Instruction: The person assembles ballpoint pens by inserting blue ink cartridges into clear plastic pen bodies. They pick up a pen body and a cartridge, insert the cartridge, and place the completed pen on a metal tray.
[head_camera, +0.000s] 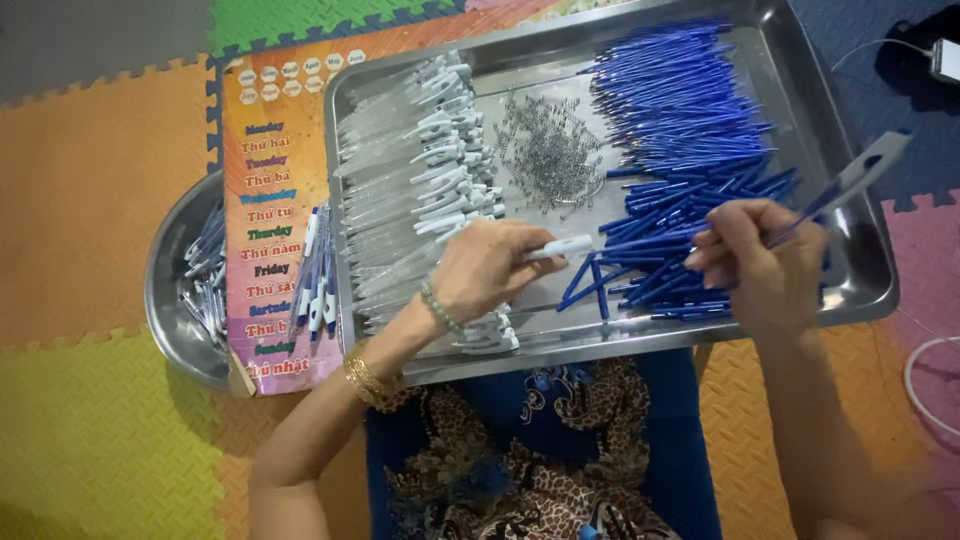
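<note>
I see the foam floor mat (90, 200) in orange, yellow and green squares under everything. On it, across my lap, sits the big steel tray (860, 290). Inside it, the heap of blue pen barrels (680, 110) fills the right side, the row of clear pen tubes with white clips (420, 170) fills the left, and a small scatter of metal springs (548, 150) lies between them. To the left of the tray a printed weekday chart (268, 200) lies flat, with a few finished pens (318, 280) on its right edge, and beyond it a round steel bowl (170, 300) holds more pens.

My left hand (480, 270) is curled shut over the near end of the clear tubes, pinching a white pen piece (560, 246) that pokes out toward the right. My right hand (755, 255) is closed too, fingers folded around one blue pen barrel (850, 180) that slants up and away over the tray's right rim.
</note>
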